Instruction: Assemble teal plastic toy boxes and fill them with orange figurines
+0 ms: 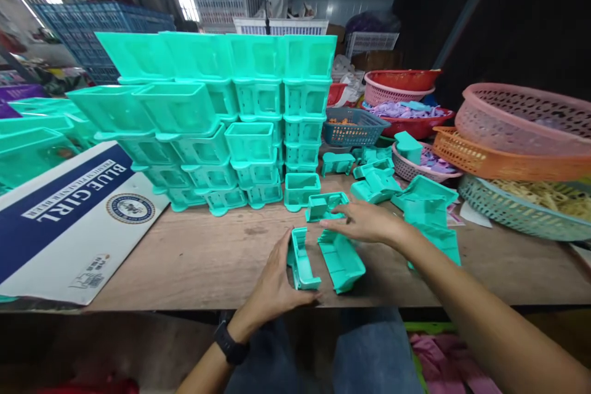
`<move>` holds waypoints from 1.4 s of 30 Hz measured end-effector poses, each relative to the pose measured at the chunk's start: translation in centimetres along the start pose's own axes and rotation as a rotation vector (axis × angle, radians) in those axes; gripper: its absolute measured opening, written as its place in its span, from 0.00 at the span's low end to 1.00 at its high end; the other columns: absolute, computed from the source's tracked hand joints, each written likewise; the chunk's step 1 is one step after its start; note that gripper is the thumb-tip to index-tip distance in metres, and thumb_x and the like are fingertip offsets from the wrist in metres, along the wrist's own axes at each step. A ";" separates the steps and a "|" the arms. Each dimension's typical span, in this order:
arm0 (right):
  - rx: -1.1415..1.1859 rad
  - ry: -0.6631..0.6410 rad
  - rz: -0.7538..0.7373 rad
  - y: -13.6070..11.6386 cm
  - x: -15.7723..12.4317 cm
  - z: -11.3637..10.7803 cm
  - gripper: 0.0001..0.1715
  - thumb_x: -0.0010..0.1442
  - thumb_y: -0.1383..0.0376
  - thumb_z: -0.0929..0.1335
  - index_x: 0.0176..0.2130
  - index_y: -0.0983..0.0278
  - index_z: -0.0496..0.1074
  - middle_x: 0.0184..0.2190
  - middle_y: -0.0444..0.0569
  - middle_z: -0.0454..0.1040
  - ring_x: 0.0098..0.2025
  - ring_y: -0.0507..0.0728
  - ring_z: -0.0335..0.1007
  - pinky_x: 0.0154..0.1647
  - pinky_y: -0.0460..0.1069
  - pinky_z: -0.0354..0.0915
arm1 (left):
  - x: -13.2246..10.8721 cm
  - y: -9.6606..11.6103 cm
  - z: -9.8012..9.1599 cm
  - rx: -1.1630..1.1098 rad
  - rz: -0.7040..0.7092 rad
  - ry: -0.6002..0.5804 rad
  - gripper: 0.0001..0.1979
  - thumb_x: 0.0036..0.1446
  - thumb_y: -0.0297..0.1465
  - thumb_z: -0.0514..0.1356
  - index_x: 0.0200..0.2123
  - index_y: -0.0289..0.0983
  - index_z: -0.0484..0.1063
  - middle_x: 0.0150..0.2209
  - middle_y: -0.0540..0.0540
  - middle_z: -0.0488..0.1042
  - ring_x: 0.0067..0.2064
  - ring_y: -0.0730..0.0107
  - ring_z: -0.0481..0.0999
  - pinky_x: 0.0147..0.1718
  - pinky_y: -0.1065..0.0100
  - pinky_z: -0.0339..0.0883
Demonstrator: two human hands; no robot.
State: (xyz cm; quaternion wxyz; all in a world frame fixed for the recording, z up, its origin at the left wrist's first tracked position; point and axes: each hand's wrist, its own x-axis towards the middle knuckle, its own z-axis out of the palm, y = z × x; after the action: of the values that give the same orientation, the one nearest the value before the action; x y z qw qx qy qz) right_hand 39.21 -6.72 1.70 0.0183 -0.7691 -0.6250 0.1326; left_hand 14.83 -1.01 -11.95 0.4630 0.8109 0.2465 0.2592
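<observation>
My left hand (272,283) rests at the table's front edge, its fingers and thumb wrapped round a turquoise plastic part (301,258) that stands on its side. Just right of it lies a second turquoise part (341,260), open side up. My right hand (367,221) reaches in from the right with fingers stretched flat, fingertips touching the far end of that second part and close to a third turquoise piece (324,205) behind it. A black watch (231,345) sits on my left wrist.
A tall stack of turquoise boxes (221,123) fills the back left. Loose turquoise parts (425,203) lie at the right. Coloured baskets (521,129) crowd the right side. A blue and white cardboard sheet (69,221) lies at the left on the wooden table (207,258).
</observation>
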 end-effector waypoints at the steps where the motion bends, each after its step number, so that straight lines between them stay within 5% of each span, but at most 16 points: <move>1: 0.038 0.001 -0.009 0.4 -1.1 -0.1 0.44 0.67 0.35 0.59 0.56 0.64 0.79 0.55 0.59 0.81 0.58 0.69 0.77 0.55 0.58 0.73 | 0.0 0.0 0.0 -0.006 -0.001 -0.002 0.66 0.42 0.39 0.79 0.75 0.41 0.42 0.75 0.32 0.51 0.76 0.35 0.51 0.73 0.38 0.52; 5: 0.496 0.089 -0.041 3.5 -6.1 2.4 0.47 0.66 0.36 0.61 0.71 0.59 0.62 0.71 0.56 0.65 0.70 0.67 0.64 0.66 0.60 0.66 | -0.1 0.1 0.0 -0.021 -0.014 -0.005 0.68 0.40 0.43 0.81 0.75 0.42 0.43 0.75 0.31 0.50 0.76 0.32 0.49 0.73 0.36 0.50; 9: 0.773 -0.008 0.025 5.1 -8.2 7.2 0.67 0.50 0.42 0.77 0.76 0.57 0.50 0.75 0.58 0.56 0.72 0.72 0.59 0.63 0.62 0.69 | -0.1 0.6 0.0 -0.028 -0.003 -0.001 0.67 0.40 0.41 0.81 0.75 0.44 0.43 0.74 0.33 0.54 0.74 0.32 0.54 0.71 0.35 0.53; 14: 0.727 -0.079 -0.024 2.4 -5.5 9.2 0.75 0.48 0.55 0.79 0.78 0.60 0.38 0.64 0.61 0.72 0.55 0.70 0.76 0.57 0.65 0.72 | -0.1 1.1 -0.1 -0.033 0.030 -0.008 0.64 0.42 0.42 0.80 0.74 0.45 0.44 0.73 0.33 0.55 0.73 0.33 0.56 0.70 0.34 0.54; 21: 0.691 0.067 -0.334 0.7 -3.1 10.3 0.73 0.46 0.58 0.81 0.77 0.59 0.45 0.75 0.62 0.55 0.74 0.72 0.55 0.71 0.65 0.59 | 0.1 1.7 0.1 -0.078 -0.015 -0.019 0.60 0.44 0.41 0.79 0.72 0.44 0.46 0.71 0.34 0.59 0.71 0.36 0.61 0.70 0.36 0.55; 27: 0.697 0.122 -0.393 0.7 -3.0 10.8 0.69 0.42 0.69 0.78 0.74 0.59 0.48 0.72 0.59 0.60 0.72 0.69 0.60 0.70 0.62 0.63 | 0.0 2.3 -0.2 -0.048 -0.006 -0.017 0.60 0.42 0.39 0.79 0.71 0.44 0.47 0.69 0.35 0.62 0.69 0.37 0.65 0.69 0.36 0.58; 42: 0.731 0.101 -0.378 1.4 -4.1 11.6 0.72 0.46 0.60 0.82 0.76 0.57 0.46 0.73 0.58 0.60 0.72 0.68 0.61 0.70 0.61 0.64 | -0.8 2.4 -0.4 0.007 -0.061 -0.001 0.59 0.43 0.40 0.78 0.71 0.47 0.46 0.65 0.39 0.65 0.65 0.40 0.71 0.63 0.41 0.68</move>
State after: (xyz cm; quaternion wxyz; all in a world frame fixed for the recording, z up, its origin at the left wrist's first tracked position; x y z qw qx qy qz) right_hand 37.18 -12.62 -8.97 0.3449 -0.5891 -0.6653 0.3024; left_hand 14.31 -2.33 -9.85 0.4681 0.8048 0.2718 0.2436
